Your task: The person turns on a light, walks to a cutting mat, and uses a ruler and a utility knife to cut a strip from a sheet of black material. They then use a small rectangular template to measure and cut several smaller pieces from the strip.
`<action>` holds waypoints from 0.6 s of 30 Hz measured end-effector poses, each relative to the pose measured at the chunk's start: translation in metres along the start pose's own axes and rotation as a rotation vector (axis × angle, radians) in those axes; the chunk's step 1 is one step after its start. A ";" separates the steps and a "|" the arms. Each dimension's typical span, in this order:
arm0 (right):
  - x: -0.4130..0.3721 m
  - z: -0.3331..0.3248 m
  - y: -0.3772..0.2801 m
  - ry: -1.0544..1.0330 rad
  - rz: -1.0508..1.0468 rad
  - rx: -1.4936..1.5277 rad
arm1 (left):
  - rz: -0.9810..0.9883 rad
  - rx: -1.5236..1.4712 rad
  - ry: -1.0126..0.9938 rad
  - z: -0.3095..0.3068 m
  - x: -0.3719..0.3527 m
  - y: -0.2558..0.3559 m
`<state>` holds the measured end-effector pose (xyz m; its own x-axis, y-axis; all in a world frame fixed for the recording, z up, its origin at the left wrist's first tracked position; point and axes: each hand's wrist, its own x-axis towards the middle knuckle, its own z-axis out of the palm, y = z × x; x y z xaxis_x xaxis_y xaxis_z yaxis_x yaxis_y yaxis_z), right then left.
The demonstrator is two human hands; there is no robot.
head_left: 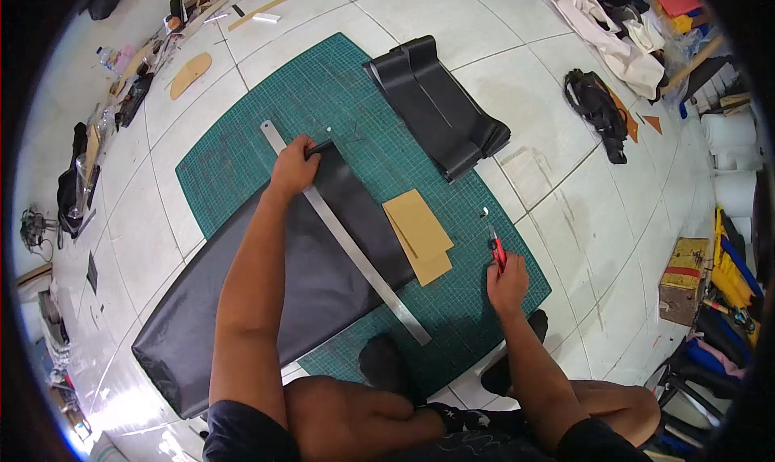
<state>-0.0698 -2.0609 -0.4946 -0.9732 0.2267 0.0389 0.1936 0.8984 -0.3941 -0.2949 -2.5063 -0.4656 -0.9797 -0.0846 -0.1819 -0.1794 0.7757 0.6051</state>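
Observation:
A wide black sheet [242, 276], like vinyl or leather, lies across the green cutting mat [484, 325] and runs off onto the floor at the left. A long steel ruler [367, 268] rests slantwise on top of it. My left hand [295, 170] lies over the ruler's upper part, its fingers closed at the sheet's far edge, where a short dark piece sticks up. To the right, above the mat, my right hand [507, 284] is closed around a red utility knife [498, 254], its tip pointing away from me. Tan card pieces [420, 232] lie between my hands, overlapping the sheet.
Folded black material [436, 107] lies on the mat's far right edge. A black bundle [597, 111] sits on the tiled floor [549, 171]. Clutter lines both sides, including a worn box [683, 280] at right. My feet are on and beside the mat's near edge.

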 end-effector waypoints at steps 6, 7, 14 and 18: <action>0.012 -0.010 -0.040 0.020 -0.009 -0.142 | 0.162 -0.142 -0.117 -0.046 -0.019 0.029; 0.015 -0.012 -0.050 0.022 -0.050 -0.072 | 0.168 -0.157 -0.183 -0.060 -0.026 0.044; 0.068 0.009 -0.198 -0.257 -0.234 0.701 | 0.398 -0.379 -0.581 -0.140 -0.066 0.159; 0.080 0.027 -0.215 -0.594 -0.161 0.731 | 0.492 -0.531 -0.372 -0.185 -0.070 0.174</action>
<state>-0.1929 -2.2455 -0.4312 -0.9244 -0.2875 -0.2505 0.1220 0.3993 -0.9086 -0.2746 -2.4810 -0.2040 -0.8801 0.4746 0.0120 0.1541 0.2616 0.9528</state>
